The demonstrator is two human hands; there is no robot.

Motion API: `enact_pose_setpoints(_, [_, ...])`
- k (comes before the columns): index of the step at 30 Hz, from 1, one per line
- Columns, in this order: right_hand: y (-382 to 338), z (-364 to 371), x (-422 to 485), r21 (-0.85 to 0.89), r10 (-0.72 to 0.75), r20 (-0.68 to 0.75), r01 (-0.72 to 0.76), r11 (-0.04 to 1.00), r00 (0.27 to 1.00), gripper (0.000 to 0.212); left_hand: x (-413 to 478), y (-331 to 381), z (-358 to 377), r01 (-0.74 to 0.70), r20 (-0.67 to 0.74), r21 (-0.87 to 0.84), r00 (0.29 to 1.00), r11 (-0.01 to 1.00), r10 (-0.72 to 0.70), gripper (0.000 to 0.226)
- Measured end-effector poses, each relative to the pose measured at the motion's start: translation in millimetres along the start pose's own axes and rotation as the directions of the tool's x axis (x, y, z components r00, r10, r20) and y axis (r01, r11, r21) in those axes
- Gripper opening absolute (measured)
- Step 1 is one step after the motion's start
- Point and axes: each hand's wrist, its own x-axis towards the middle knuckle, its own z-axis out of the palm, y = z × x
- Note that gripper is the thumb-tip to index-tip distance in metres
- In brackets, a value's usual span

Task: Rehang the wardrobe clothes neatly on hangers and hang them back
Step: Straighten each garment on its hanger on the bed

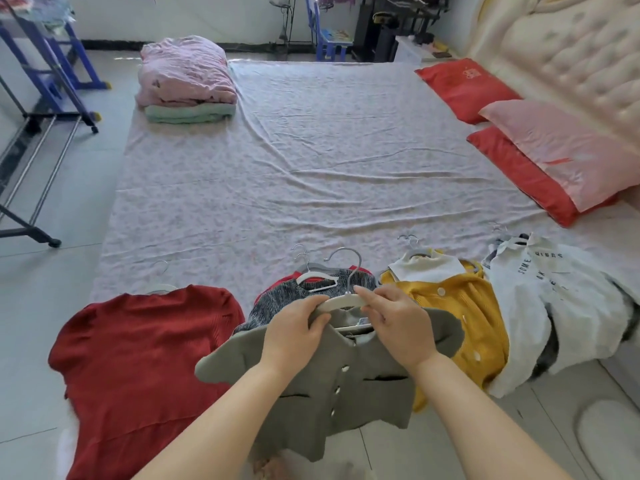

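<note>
I hold a grey cardigan (332, 393) on a white hanger (341, 302), above the near edge of the bed (311, 161) and partly over the tiled floor. The cardigan is a short grey-green knit with a row of small white buttons (344, 368) down the front and two dark slit pockets (388, 378), one on each side. Its wide sleeves stick out to the left and right like wings.

The hanger's bar runs left to right across my view, and its metal hook (349, 263) rises from the middle and points away from me, towards the bed. The cardigan's neck is at the far end and its hem hangs nearest to me, so its body runs from me outward while the sleeves spread crosswise.

My left hand (294, 330) curls round the left end of the hanger together with the knit at that shoulder. My right hand (398, 323) pinches the bar just right of the hook, thumb on top, fingers bent at the collar.

A red top (138, 348) lies on my left, a black-and-white sweater (277, 299) just behind the cardigan, and a yellow cardigan (460, 306) on my right.
</note>
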Motion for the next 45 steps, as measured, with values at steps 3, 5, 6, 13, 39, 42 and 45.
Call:
enact_pose_setpoints(3, [10,12,24,0.019,-0.001,0.062,0.000,1.000,0.998,0.041,23,-8,-4,0.011,0.013,0.015,1.000,1.000,-0.011,0.033])
enact_pose_setpoints(5, [18,21,41,0.017,-0.002,0.090,0.000,1.000,0.996,0.040,38,-15,-3,0.026,0.010,0.017,1.000,1.000,-0.026,0.034])
enact_pose_setpoints(6, [22,27,49,0.017,0.002,0.104,-0.004,1.000,0.995,0.039,46,-18,-1,0.040,0.007,0.015,0.999,0.999,-0.040,0.035])
enact_pose_setpoints(13, [59,78,96,0.069,0.036,0.298,-0.059,0.996,0.954,0.033,103,-44,14,0.151,0.042,0.045,0.987,0.988,-0.153,0.036])
enact_pose_setpoints(39, [102,210,120,-0.092,0.190,0.910,-0.267,0.959,0.369,0.043,148,-123,34,0.579,0.094,0.309,0.771,0.754,-0.630,0.046])
enact_pose_setpoints(42, [85,206,128,-0.069,0.161,0.906,-0.238,0.969,0.391,0.043,135,-119,13,0.575,0.073,0.338,0.773,0.745,-0.630,0.046])
enact_pose_setpoints(45, [64,202,136,-0.046,0.136,0.902,-0.223,0.974,0.409,0.042,121,-117,-9,0.589,0.034,0.342,0.771,0.732,-0.636,0.046])
